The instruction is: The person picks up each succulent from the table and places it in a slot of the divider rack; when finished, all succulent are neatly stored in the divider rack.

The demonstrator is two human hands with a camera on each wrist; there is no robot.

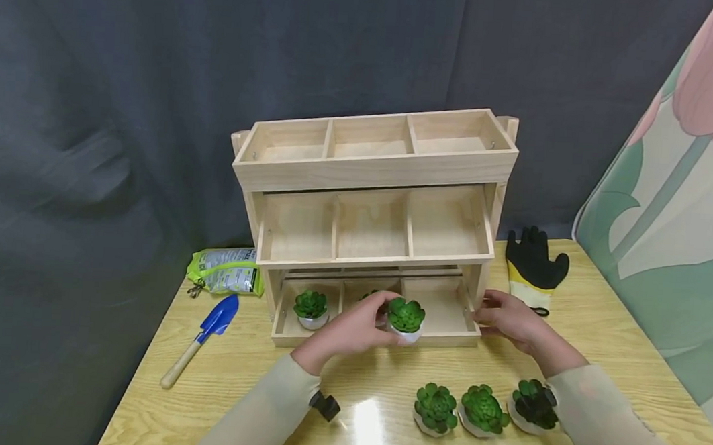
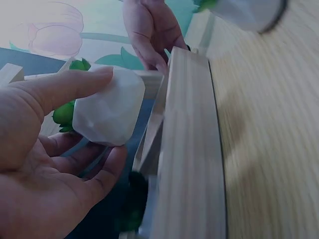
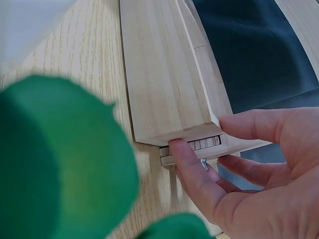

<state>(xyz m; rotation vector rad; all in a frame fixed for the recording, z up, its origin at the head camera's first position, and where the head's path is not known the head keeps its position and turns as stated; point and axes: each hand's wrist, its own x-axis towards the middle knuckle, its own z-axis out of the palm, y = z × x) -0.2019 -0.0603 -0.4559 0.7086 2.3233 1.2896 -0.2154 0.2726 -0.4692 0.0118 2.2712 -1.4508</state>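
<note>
A small artificial succulent in a white pot (image 1: 406, 317) is held by my left hand (image 1: 354, 324), thumb and fingers around the pot (image 2: 110, 107). It hovers in front of the bottom tray (image 1: 447, 339) of a three-tier wooden shelf (image 1: 374, 174). At the tray's right end, my right hand (image 1: 509, 318) grips the corner, the thumb at the upper edge and a fingertip against the end face (image 3: 174, 134). One potted succulent (image 1: 312, 305) stands in the left compartment. Behind my left hand, another succulent (image 1: 367, 294) is mostly hidden in the middle compartment.
Three potted succulents stand in a row at the front right: left (image 1: 435, 409), middle (image 1: 483, 410), right (image 1: 531, 406), partly behind my sleeve. A blue trowel (image 1: 218, 315) and a green bag (image 1: 227, 271) lie left of the shelf, a black-and-yellow glove (image 1: 534, 267) right.
</note>
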